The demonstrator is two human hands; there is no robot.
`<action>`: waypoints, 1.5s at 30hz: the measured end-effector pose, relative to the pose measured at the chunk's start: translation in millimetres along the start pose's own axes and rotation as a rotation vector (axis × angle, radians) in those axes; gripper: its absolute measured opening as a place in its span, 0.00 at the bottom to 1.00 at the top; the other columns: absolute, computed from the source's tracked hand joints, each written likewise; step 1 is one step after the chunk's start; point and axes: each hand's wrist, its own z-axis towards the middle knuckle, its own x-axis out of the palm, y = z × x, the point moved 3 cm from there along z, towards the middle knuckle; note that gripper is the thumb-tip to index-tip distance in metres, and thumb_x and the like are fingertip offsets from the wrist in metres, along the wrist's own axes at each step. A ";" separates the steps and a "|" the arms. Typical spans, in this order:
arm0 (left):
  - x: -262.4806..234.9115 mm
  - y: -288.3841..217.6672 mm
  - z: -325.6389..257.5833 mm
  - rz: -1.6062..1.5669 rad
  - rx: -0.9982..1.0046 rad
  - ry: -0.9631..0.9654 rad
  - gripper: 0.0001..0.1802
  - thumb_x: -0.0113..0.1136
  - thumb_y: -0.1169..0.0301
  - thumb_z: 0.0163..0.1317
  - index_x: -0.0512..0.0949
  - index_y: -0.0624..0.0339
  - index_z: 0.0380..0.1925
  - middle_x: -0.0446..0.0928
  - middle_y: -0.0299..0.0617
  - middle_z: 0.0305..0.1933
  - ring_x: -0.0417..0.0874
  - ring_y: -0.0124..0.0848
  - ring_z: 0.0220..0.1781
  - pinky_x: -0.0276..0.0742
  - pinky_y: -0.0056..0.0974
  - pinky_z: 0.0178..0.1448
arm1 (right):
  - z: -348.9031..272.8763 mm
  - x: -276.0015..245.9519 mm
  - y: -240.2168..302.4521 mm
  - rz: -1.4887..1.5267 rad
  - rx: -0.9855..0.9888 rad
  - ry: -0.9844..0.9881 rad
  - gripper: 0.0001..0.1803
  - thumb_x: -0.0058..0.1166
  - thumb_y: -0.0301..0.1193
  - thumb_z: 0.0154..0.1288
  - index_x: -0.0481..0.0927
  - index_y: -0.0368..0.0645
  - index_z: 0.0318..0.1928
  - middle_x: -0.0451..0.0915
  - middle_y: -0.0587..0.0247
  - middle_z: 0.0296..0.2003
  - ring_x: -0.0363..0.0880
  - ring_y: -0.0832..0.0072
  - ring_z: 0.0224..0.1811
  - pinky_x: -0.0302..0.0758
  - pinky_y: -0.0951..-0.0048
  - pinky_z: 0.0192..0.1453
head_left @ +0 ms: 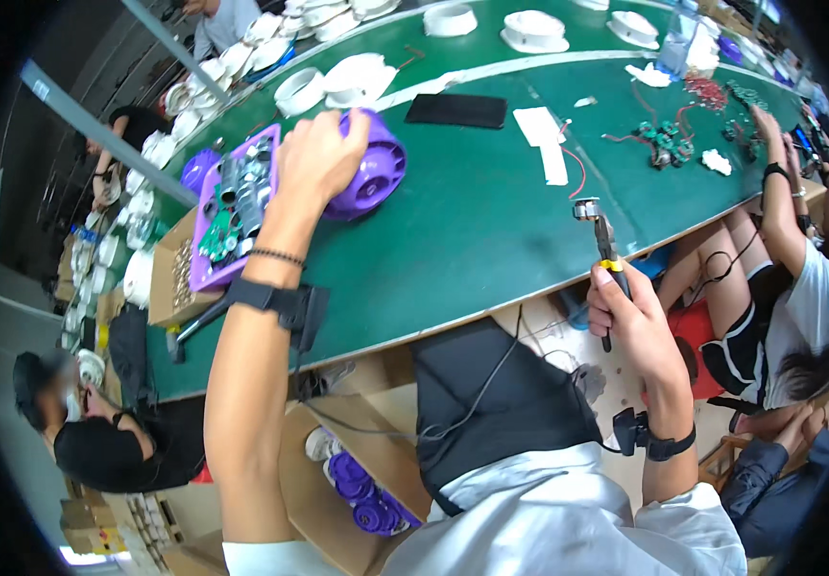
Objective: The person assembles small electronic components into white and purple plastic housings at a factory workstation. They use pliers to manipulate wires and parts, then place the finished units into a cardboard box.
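My left hand [323,154] is closed on the rim of a round purple plastic housing [376,178], which is tilted on the green table beside a purple tray. Some of its fingertips are hidden behind the housing. In my right hand [630,312] is a pair of pliers [609,252] with black and yellow handles, held above the table's near edge. At the jaws sits a small silvery motor-like part [585,207]. A red wire [582,173] runs up from that part toward white paper pieces [541,134] on the table.
The purple tray [200,280] holds metal cylinders and green circuit boards. Beside it are a cardboard box of small parts [169,298] and a hammer-like tool [179,346]. A black flat pad [456,110] lies farther back. Wired boards [664,144] lie near a co-worker's hands [769,130].
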 end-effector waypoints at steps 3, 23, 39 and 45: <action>0.8 -0.8 3.6 0.059 -0.002 0.011 0.32 0.44 0.46 0.66 0.83 0.65 0.42 0.82 0.65 0.43 0.82 0.59 0.49 0.75 0.56 0.56 | 4.0 -25.8 6.0 -0.205 -0.046 -0.028 0.09 0.46 0.35 0.78 0.69 0.43 0.41 0.64 0.76 0.26 0.60 0.87 0.26 0.61 0.81 0.29; 0.5 -3.9 14.4 -0.048 -0.035 0.024 0.29 0.48 0.50 0.65 0.83 0.69 0.37 0.80 0.68 0.39 0.81 0.61 0.47 0.74 0.56 0.55 | 22.0 -55.3 38.2 -1.011 -0.356 -0.282 0.06 0.51 0.23 0.69 0.68 0.35 0.43 0.68 0.50 0.27 0.67 0.59 0.29 0.68 0.65 0.37; 37.5 32.3 60.3 -0.037 0.428 0.097 0.10 0.44 0.72 0.68 0.71 0.68 0.36 0.76 0.64 0.32 0.79 0.59 0.38 0.72 0.56 0.41 | 15.5 -88.1 39.2 -1.138 -0.481 -0.556 0.07 0.50 0.25 0.70 0.70 0.34 0.44 0.71 0.44 0.29 0.72 0.53 0.32 0.69 0.59 0.39; 18.1 45.8 48.8 -0.173 0.074 0.075 0.28 0.44 0.56 0.72 0.74 0.77 0.32 0.77 0.69 0.35 0.78 0.62 0.39 0.68 0.56 0.46 | 29.2 -131.2 63.6 -1.321 -0.444 -0.603 0.11 0.54 0.25 0.68 0.65 0.36 0.41 0.72 0.42 0.31 0.73 0.44 0.36 0.69 0.53 0.39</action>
